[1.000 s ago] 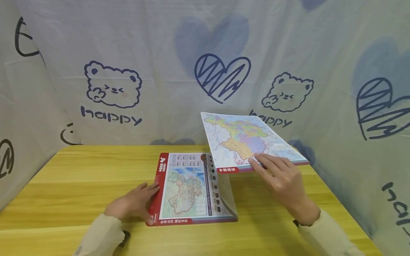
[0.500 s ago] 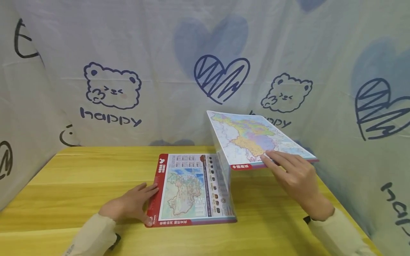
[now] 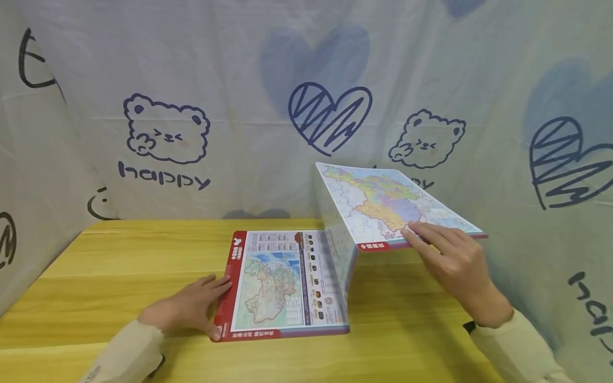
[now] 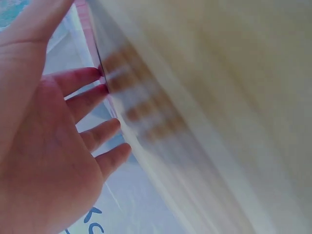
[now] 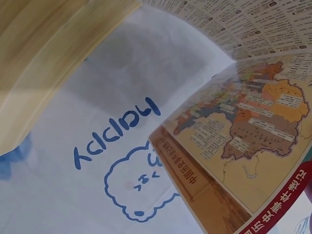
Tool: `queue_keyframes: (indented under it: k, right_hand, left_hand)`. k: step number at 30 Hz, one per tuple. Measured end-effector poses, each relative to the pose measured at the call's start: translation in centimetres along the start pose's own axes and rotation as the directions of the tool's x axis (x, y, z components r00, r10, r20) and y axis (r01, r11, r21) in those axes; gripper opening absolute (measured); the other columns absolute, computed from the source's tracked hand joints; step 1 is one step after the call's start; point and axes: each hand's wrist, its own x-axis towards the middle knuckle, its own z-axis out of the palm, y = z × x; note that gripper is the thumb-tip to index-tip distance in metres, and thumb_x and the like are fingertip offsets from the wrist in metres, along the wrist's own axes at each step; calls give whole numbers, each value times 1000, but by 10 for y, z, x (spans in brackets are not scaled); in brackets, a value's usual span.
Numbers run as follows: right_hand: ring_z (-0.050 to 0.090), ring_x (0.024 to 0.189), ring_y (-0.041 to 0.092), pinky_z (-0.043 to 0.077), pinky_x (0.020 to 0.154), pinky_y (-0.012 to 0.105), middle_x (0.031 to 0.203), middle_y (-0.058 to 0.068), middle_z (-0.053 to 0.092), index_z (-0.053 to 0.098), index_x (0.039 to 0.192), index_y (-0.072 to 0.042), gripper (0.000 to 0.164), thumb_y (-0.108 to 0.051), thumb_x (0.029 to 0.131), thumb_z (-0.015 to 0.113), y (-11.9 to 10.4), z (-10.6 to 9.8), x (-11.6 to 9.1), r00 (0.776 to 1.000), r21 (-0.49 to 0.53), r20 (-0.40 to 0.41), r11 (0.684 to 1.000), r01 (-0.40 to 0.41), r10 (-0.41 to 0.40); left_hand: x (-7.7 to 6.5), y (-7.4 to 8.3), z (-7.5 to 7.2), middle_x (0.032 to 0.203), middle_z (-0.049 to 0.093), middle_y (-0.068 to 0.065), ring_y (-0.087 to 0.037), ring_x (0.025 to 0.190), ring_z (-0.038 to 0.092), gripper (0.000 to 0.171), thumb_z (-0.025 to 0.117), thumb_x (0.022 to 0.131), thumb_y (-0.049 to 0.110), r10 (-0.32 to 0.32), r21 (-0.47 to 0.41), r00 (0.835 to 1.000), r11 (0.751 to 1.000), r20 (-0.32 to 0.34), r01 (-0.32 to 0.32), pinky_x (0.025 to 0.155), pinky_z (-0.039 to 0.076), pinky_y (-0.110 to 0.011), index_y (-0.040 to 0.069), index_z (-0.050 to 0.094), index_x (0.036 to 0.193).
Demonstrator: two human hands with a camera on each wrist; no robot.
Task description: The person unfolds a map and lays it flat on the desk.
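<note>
A folding map (image 3: 275, 290) of laminated sheets lies with its red-bordered left panel flat on the table. Its right panel (image 3: 383, 205) is raised and tilted, showing a coloured map on top, and a fold stands between the two. At the raised panel's near edge, my right hand (image 3: 455, 260) pinches it with fingers above; the thumb is hidden beneath. My left hand (image 3: 184, 306) rests against the red left edge, thumb at the near corner. In the left wrist view, fairly straight fingers (image 4: 80, 105) touch that edge. The panel's underside (image 5: 263, 112), printed with another map and text, shows in the right wrist view.
The yellow wood-grain table (image 3: 119, 266) reaches back to a pale curtain (image 3: 249, 106) printed with bears, hearts and the word "happy". The curtain also hangs along both sides.
My right hand has moved to the right, drawing the raised panel along and opening the fold wider. The left hand and the flat panel have shifted slightly left in view.
</note>
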Motion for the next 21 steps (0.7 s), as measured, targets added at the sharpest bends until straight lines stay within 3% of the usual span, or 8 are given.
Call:
queue_keyframes:
  k: [9, 16, 21]
  right_hand:
    - [68, 80, 39, 55, 62, 50, 101, 19, 70, 73, 108, -2, 34, -21, 104, 44, 5, -2, -5, 1000, 3, 13, 1000, -21, 21]
    - [68, 77, 40, 54, 60, 52, 99, 20, 71, 73, 105, -1, 31, -18, 103, 47, 9, -4, -5, 999, 17, -41, 1000, -21, 21]
    - [67, 77, 41, 53, 60, 53, 99, 20, 71, 73, 105, -1, 33, -19, 104, 45, 11, -7, -7, 999, 1, -38, 1000, -22, 22]
  left_hand:
    - [-2, -6, 0, 151, 33, -22, -53, 134, 21, 108, 86, 61, 50, 4, 5, 1000, 1000, -2, -4, 101, 28, -69, -2, 40, 144]
    - [-6, -14, 1, 150, 32, -24, -55, 133, 21, 108, 86, 62, 50, 15, 7, 1000, 1000, -14, -14, 100, 27, -70, -4, 40, 144]
    - [-10, -18, 0, 150, 32, -24, -56, 133, 20, 107, 85, 63, 51, 15, 7, 1000, 1000, -17, -15, 100, 27, -70, -4, 40, 143]
